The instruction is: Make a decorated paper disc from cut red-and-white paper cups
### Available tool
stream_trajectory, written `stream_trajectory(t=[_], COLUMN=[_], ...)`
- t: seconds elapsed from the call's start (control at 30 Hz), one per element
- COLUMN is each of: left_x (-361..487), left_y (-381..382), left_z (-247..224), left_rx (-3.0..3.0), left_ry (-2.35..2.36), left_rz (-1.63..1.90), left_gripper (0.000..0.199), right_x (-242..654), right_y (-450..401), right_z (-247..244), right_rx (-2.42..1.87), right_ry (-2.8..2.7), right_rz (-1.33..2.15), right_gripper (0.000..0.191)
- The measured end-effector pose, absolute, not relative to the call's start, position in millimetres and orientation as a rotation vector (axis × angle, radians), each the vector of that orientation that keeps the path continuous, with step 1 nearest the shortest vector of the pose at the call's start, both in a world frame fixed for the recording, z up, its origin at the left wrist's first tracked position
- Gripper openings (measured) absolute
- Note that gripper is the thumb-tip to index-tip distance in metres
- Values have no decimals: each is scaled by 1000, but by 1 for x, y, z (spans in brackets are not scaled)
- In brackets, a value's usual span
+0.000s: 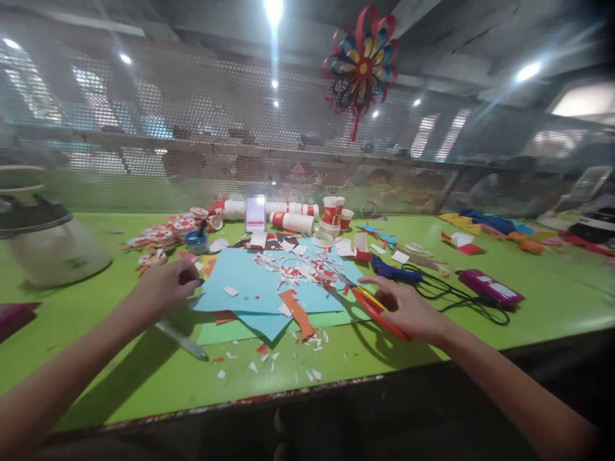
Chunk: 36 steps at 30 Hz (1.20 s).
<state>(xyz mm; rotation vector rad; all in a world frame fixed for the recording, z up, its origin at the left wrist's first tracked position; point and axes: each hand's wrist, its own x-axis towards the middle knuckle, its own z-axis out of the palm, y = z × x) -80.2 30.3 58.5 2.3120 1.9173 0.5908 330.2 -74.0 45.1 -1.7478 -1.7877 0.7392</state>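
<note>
The right hand (406, 310) grips a pair of scissors (369, 303) by the red-orange and yellow handles, thumb and fingers closed about them; the blades slant away over the right part of a light-blue paper sheet (259, 288), towards red-and-white clippings (291, 273). The left hand (172, 285) is near the sheet's left edge, fingers curled in towards the thumb; whether anything is pinched there I cannot tell. A pale pen-like stick (185, 342) lies below it on the green table (144, 365). An orange paper strip (296, 314) crosses the near edge of the blue sheet, with a green sheet (218, 333) partly underneath. Right of the blue sheet are a blue glue gun (394, 271) and a magenta box (490, 288), with black cord between them. Farther back stand paper cups (333, 211), while more stacked cups (294, 222) lie sideways. Left of these are a blue jar (196, 242) and red-and-white paper discs (161, 235). Above hangs a looped paper flower (364, 67).
</note>
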Motion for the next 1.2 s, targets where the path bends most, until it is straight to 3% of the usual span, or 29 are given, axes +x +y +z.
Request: stream_trajectory(t=[0.27,0.43,0.6,0.7,0.93,1.2], left_x=[-138,-135,-80,-20,100,93], left_y=[3,-2,4,16,47,59], left_z=[31,33,65,75,45,42], left_rx=[2285,2248,2202,2188,1808,1685], left_ry=[2011,2006,1865,1585,1160,1116], left_rz=[410,549,860,873,729,766], left_gripper=[16,20,21,19,31,28], right_x=[329,324,315,308,298,314], right_y=[-71,-77,-79,-80,-80,-84], right_z=[41,52,59,63,67,65], right_rx=[-1761,-1652,-1598,-1625,-1478,-1674], right_ry=[-1713,-1597,-1577,-1616,-1584,-1585], right_rz=[801,1041,1115,1110,1196,1067], right_gripper=[62,63,60,55,61,61])
